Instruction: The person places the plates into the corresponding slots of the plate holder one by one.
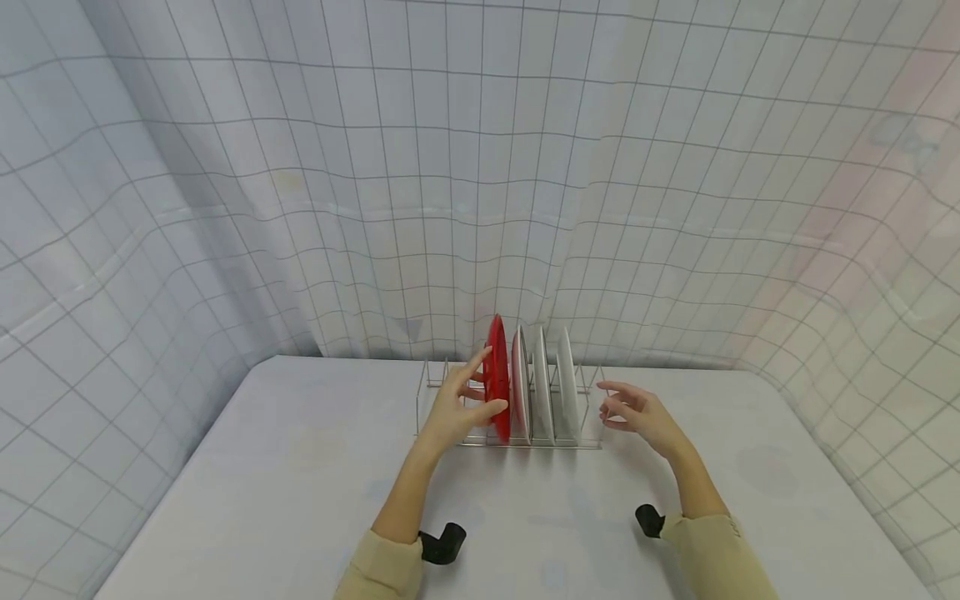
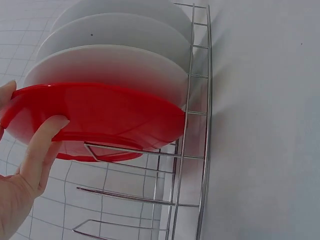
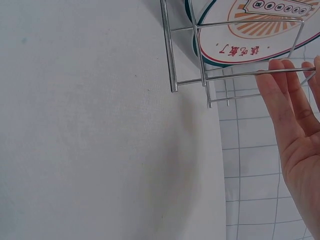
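Note:
A red plate (image 1: 497, 379) stands on edge in a wire dish rack (image 1: 577, 447). My left hand (image 1: 452, 412) grips it from the left, thumb near its front edge and fingers at its outer side; in the left wrist view a fingertip (image 2: 59, 121) presses on its underside. Three white plates (image 2: 115, 32) stand in a row beyond the red one. At the rack's right end, my right hand (image 1: 636, 412) holds no plate, its fingers loosely bent. Its fingertips overlap the end wire (image 3: 240, 76) in the right wrist view, beside a plate face (image 3: 260, 45) printed with orange rays.
The rack stands near the far edge of a white table (image 1: 525, 525), just before a white grid-patterned curtain (image 1: 480, 167). Similar curtains hang at both sides. At the rack's left end, bare wire dividers (image 2: 120, 197) stick up. A black wrist mount (image 1: 442, 544) sits on my left forearm.

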Tool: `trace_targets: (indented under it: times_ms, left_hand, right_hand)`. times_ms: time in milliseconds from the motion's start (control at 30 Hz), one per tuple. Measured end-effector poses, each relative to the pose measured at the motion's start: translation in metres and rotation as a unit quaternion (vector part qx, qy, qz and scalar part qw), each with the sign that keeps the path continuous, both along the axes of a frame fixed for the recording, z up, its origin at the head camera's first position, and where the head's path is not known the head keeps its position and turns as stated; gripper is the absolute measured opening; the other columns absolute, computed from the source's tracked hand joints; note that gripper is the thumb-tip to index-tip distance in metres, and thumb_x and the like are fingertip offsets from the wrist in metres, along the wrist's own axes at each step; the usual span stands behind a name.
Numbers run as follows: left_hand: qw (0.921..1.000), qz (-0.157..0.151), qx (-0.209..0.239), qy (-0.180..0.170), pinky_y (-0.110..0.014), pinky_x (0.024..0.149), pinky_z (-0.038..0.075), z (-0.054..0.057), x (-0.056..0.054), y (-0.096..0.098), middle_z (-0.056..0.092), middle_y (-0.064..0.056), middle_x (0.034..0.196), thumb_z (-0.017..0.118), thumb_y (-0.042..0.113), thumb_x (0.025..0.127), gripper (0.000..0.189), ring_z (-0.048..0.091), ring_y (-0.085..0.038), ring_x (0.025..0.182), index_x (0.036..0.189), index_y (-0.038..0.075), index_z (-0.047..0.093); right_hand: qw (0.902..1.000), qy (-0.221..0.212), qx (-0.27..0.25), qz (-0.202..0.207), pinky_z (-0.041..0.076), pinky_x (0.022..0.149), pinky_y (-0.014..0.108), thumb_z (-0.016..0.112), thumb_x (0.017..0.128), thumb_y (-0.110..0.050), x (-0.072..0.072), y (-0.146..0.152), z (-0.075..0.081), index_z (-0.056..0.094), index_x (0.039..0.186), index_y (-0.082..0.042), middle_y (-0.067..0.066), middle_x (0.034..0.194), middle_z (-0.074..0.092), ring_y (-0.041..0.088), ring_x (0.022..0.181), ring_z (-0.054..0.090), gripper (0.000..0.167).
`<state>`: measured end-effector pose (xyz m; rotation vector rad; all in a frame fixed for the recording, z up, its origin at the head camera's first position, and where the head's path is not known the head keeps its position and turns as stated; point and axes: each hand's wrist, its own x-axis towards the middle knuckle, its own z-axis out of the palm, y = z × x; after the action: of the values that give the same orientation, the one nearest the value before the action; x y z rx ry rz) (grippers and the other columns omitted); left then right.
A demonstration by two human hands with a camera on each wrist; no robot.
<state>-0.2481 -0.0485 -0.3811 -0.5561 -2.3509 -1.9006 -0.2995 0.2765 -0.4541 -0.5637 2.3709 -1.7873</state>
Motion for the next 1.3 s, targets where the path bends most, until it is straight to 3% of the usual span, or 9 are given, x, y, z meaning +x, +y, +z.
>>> trace_targets:
  times_ms: [333, 500, 633, 700, 767, 867, 1000, 1133, 1300]
  left_hand:
    - [0.9993, 0.031, -0.009, 0.020, -0.031, 0.064, 0.056, -0.003, 0.007, 0.003, 0.049, -0.021, 0.115, 0.068, 0.008, 0.081, 0.067, 0.058, -0.039, 0.094, 0.140, 0.011, 0.037]
    - [0.9965, 0.077, 0.024, 0.024, -0.042, 0.082, 0.052, -0.007, 0.012, -0.001, 0.046, -0.018, 0.126, 0.068, 0.011, 0.081, 0.065, 0.050, -0.037, 0.108, 0.139, 0.009, 0.038]
    - [0.9819, 0.152, 0.087, 0.071, -0.050, 0.098, 0.040, -0.020, 0.015, -0.006, 0.046, -0.019, 0.128, 0.067, 0.004, 0.081, 0.060, 0.043, -0.034, 0.114, 0.135, 0.002, 0.041]
    - [0.9704, 0.194, 0.101, 0.102, -0.054, 0.100, 0.036, -0.028, 0.017, -0.009, 0.045, -0.022, 0.128, 0.066, 0.001, 0.080, 0.059, 0.040, -0.035, 0.116, 0.133, -0.002, 0.041]
    - [0.9612, 0.227, 0.113, 0.109, -0.054, 0.103, 0.031, -0.042, 0.015, -0.013, 0.042, -0.019, 0.132, 0.067, 0.002, 0.080, 0.060, 0.036, -0.033, 0.121, 0.134, -0.001, 0.041]
    - [0.9533, 0.264, 0.121, 0.085, -0.052, 0.106, 0.026, -0.062, 0.012, -0.017, 0.037, -0.013, 0.139, 0.069, 0.008, 0.081, 0.064, 0.030, -0.029, 0.129, 0.137, 0.005, 0.039]
    - [0.9545, 0.268, 0.130, 0.021, -0.048, 0.110, 0.022, -0.082, 0.010, -0.019, 0.030, -0.008, 0.144, 0.070, 0.019, 0.081, 0.069, 0.023, -0.025, 0.134, 0.140, 0.012, 0.035]
    - [0.9565, 0.262, 0.128, -0.011, -0.051, 0.109, 0.022, -0.090, 0.012, -0.017, 0.026, -0.010, 0.146, 0.070, 0.022, 0.081, 0.073, 0.022, -0.029, 0.135, 0.142, 0.012, 0.032]
    - [0.9564, 0.261, 0.132, -0.009, -0.053, 0.107, 0.024, -0.093, 0.011, -0.016, 0.026, -0.014, 0.146, 0.070, 0.018, 0.081, 0.074, 0.021, -0.032, 0.135, 0.142, 0.009, 0.031]
  right_hand:
    - [1.0000, 0.004, -0.001, 0.000, 0.054, 0.080, 0.034, 0.051, 0.094, -0.012, 0.001, 0.000, 0.001, 0.044, 0.129, 0.004, 0.024, 0.096, 0.056, 0.018, 0.085, 0.061, 0.040]
    - [0.9995, 0.026, 0.009, -0.015, 0.054, 0.078, 0.031, 0.055, 0.091, -0.011, 0.000, -0.002, 0.002, 0.045, 0.128, 0.005, 0.026, 0.104, 0.053, 0.024, 0.090, 0.062, 0.041]
    - [0.9972, 0.050, 0.032, -0.046, 0.052, 0.081, 0.025, 0.058, 0.089, -0.010, -0.005, -0.001, 0.006, 0.044, 0.130, 0.003, 0.026, 0.114, 0.052, 0.021, 0.096, 0.060, 0.045]
    - [0.9953, 0.060, 0.048, -0.059, 0.049, 0.084, 0.026, 0.058, 0.090, -0.012, -0.009, 0.000, 0.008, 0.043, 0.132, 0.002, 0.027, 0.118, 0.051, 0.023, 0.101, 0.058, 0.047]
    - [0.9939, 0.065, 0.063, -0.062, 0.047, 0.089, 0.034, 0.057, 0.091, -0.014, -0.014, 0.001, 0.011, 0.042, 0.133, 0.001, 0.027, 0.122, 0.050, 0.030, 0.107, 0.055, 0.047]
    - [0.9935, 0.064, 0.076, -0.056, 0.042, 0.094, 0.048, 0.054, 0.093, -0.017, -0.021, 0.001, 0.014, 0.041, 0.133, 0.000, 0.026, 0.127, 0.047, 0.039, 0.113, 0.049, 0.046]
    - [0.9948, 0.044, 0.083, -0.040, 0.035, 0.099, 0.055, 0.053, 0.094, -0.020, -0.029, 0.000, 0.018, 0.038, 0.136, -0.001, 0.025, 0.134, 0.041, 0.042, 0.120, 0.042, 0.048]
    - [0.9960, 0.025, 0.080, -0.030, 0.032, 0.101, 0.056, 0.051, 0.094, -0.020, -0.034, -0.001, 0.016, 0.035, 0.138, 0.001, 0.024, 0.137, 0.037, 0.042, 0.123, 0.038, 0.051]
    - [0.9977, 0.017, 0.065, -0.012, 0.033, 0.103, 0.050, 0.048, 0.096, -0.017, -0.038, -0.001, 0.010, 0.034, 0.136, 0.006, 0.026, 0.138, 0.036, 0.040, 0.125, 0.036, 0.049]
